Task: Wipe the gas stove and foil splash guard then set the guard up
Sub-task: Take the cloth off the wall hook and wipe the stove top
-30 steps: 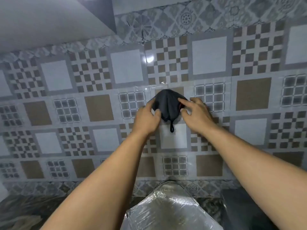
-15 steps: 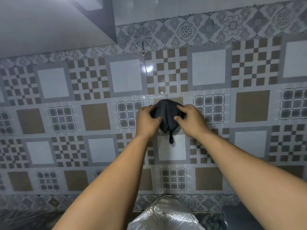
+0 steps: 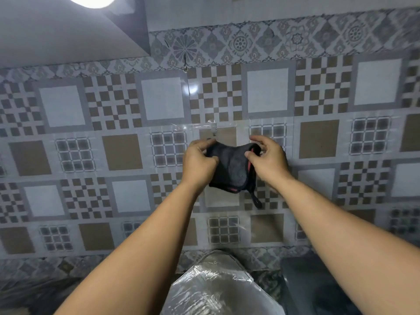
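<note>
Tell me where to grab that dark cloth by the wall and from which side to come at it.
Take the dark cloth by its two upper corners, coming from the left and right, as the left hand and right hand pinch it now. It is limp and sags between them, so a middle grip would likely bunch it. The hanging loop at lower right is too thin.

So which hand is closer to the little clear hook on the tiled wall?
Left, narrowly. The left hand grips the dark cloth just below-left of the hook; the right hand grips it further off, below-right.
</note>
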`<state>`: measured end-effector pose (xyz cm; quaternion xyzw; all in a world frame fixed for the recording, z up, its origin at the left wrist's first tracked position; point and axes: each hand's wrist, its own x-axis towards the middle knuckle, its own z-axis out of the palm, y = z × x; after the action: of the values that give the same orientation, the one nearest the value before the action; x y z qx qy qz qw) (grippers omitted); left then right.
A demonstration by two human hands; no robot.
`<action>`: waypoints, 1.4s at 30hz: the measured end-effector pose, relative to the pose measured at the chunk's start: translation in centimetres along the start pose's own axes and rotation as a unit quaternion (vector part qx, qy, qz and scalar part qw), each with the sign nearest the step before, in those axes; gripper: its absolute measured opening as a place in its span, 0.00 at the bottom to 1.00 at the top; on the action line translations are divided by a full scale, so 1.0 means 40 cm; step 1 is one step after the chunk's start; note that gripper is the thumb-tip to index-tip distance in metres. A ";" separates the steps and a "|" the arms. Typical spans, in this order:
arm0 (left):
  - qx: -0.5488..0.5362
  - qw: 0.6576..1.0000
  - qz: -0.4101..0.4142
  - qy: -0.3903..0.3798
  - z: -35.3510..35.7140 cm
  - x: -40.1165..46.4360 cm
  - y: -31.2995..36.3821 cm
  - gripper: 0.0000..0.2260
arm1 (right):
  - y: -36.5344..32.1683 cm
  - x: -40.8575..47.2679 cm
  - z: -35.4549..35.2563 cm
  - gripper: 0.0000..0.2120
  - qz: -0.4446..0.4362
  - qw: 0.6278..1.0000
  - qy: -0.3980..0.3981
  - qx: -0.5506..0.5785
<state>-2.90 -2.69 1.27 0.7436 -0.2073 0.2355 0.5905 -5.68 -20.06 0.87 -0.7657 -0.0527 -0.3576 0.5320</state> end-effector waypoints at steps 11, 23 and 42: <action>-0.207 0.966 -0.121 -0.100 0.205 -0.261 0.026 0.21 | 0.041 -0.198 -0.157 0.24 0.107 0.992 -0.019 0.068; -0.281 0.941 -0.184 -0.049 0.339 -0.404 0.084 0.32 | 0.179 -0.314 -0.337 0.22 0.128 0.982 -0.129 0.048; 0.071 0.964 -0.243 -0.080 0.438 -0.561 -0.151 0.19 | 0.415 -0.239 -0.387 0.20 0.110 0.949 -0.293 -0.045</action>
<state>-15.52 -17.80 -20.16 0.8283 -0.0494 0.0383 0.5568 -12.69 -37.49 -15.03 -0.8610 -0.1051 -0.0590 0.4941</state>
